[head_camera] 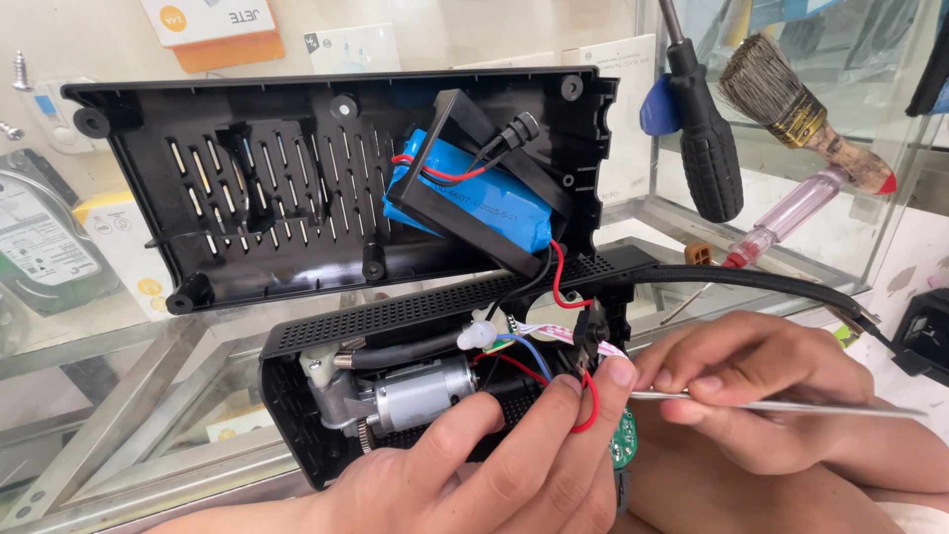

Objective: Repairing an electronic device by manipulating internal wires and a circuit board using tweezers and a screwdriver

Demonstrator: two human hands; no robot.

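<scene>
Green circuit board (pixel 623 442) mostly hidden behind left hand (pixel 514 465); brush (pixel 806 114) handle cut off.

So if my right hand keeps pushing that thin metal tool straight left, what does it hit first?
Most likely the red wire looped by your left hand's fingertips, just ahead of the tool in your right hand; depth is unclear.

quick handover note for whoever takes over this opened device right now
Left hand: steadies the open black housing, fingertips pinching the red wire.
Right hand: grip on a thin metal tool, tip at the wiring.
Done: back cover is off, propped behind, blue battery pack strapped in it, leads attached.
Left: wiring work by the motor; cover not refitted.
</scene>
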